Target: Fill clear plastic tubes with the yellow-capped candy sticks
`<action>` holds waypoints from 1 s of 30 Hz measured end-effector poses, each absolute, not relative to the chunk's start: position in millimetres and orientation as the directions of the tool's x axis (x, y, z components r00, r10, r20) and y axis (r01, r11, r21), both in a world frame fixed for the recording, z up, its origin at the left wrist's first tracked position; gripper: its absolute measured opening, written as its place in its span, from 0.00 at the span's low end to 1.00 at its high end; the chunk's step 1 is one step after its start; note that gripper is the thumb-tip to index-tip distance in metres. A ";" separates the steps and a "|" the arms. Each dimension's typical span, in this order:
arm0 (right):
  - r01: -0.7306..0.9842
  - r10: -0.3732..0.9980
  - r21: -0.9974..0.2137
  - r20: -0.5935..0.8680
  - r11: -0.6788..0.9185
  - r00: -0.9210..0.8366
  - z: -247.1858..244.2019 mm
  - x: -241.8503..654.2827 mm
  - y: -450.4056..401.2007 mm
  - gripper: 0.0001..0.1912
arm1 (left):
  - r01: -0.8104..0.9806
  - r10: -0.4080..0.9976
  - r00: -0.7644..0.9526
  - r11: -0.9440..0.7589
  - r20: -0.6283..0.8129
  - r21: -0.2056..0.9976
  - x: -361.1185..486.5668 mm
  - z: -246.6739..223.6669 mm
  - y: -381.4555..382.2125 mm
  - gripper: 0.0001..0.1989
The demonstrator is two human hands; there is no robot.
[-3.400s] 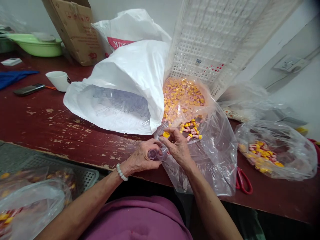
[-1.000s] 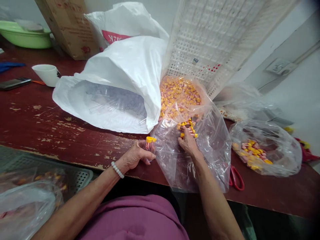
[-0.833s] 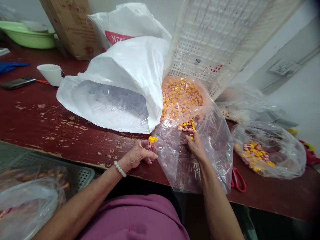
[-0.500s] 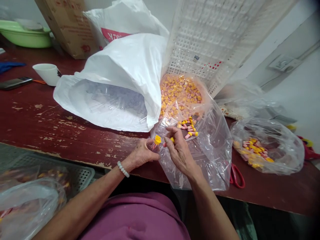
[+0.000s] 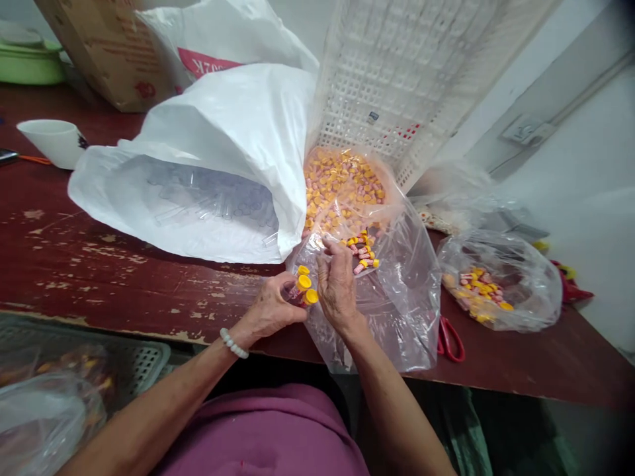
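My left hand (image 5: 272, 306) is closed around clear tubes, their yellow caps (image 5: 304, 283) sticking out past the thumb and fingers. Three caps show; the tube bodies are mostly hidden by the hand. Just right of the caps is my right hand (image 5: 338, 284), its fingers partly bent and apart, with nothing visible in them. Beyond it, several loose small pink-and-yellow capped pieces (image 5: 364, 254) lie on a clear plastic bag (image 5: 391, 317). A large heap of the same pieces (image 5: 342, 182) fills the bag's far part.
A white sack (image 5: 233, 125) lies open at left with clear tubes (image 5: 213, 198) inside. A white perforated crate (image 5: 397, 79) stands behind. To the right are red-handled scissors (image 5: 451, 340) and a smaller clear bag (image 5: 530, 291) of capped pieces. A white cup (image 5: 52, 142) stands far left.
The yellow-capped piece that was in my right hand's fingers no longer shows there. My left hand now shows three yellow caps instead of two. The view has turned slightly to the right.
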State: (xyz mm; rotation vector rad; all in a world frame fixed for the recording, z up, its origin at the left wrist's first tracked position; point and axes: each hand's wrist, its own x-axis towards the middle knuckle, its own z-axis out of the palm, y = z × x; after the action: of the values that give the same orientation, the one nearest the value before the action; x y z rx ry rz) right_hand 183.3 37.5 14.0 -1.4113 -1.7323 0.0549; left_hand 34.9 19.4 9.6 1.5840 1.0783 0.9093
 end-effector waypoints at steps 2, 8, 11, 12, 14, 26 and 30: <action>0.860 0.840 -0.441 0.543 0.256 0.028 9.5 204.5 42.8 0.17 | 0.172 0.960 0.278 -0.025 -0.024 0.985 33.7 7.3 21.4 0.09; 0.982 0.957 -0.166 0.258 -0.088 0.129 -21.3 281.1 54.9 0.12 | -0.071 0.939 0.279 0.231 -0.203 0.970 27.0 2.0 26.7 0.09; 0.963 0.961 -0.267 0.259 -0.022 0.094 -34.0 294.0 57.5 0.11 | -0.167 0.922 0.321 0.280 -0.216 0.945 27.0 0.6 26.2 0.10; 0.950 0.965 -0.312 0.252 0.003 0.079 -35.7 295.6 58.4 0.11 | -0.172 0.920 0.325 0.284 -0.218 0.943 27.9 0.3 25.7 0.10; 0.923 0.971 -0.384 0.233 0.035 0.060 -36.1 297.1 60.4 0.11 | -0.139 0.928 0.312 0.258 -0.205 0.956 30.1 -0.5 24.8 0.10; 0.694 0.843 -0.502 0.442 0.517 -0.308 42.1 211.5 9.1 0.08 | 0.398 0.951 0.301 -0.195 0.073 0.897 32.6 -9.3 28.5 0.11; 0.680 0.783 -0.387 0.320 0.623 -0.534 52.0 184.9 -2.2 0.12 | 0.454 0.946 0.298 -0.261 0.131 0.852 37.9 -3.3 28.7 0.05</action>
State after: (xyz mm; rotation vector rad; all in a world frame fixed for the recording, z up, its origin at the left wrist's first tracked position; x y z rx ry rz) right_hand 184.9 -2.2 52.0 -1.1538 -2.3833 0.2965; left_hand 37.9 28.7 -3.3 1.8486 1.2526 0.8687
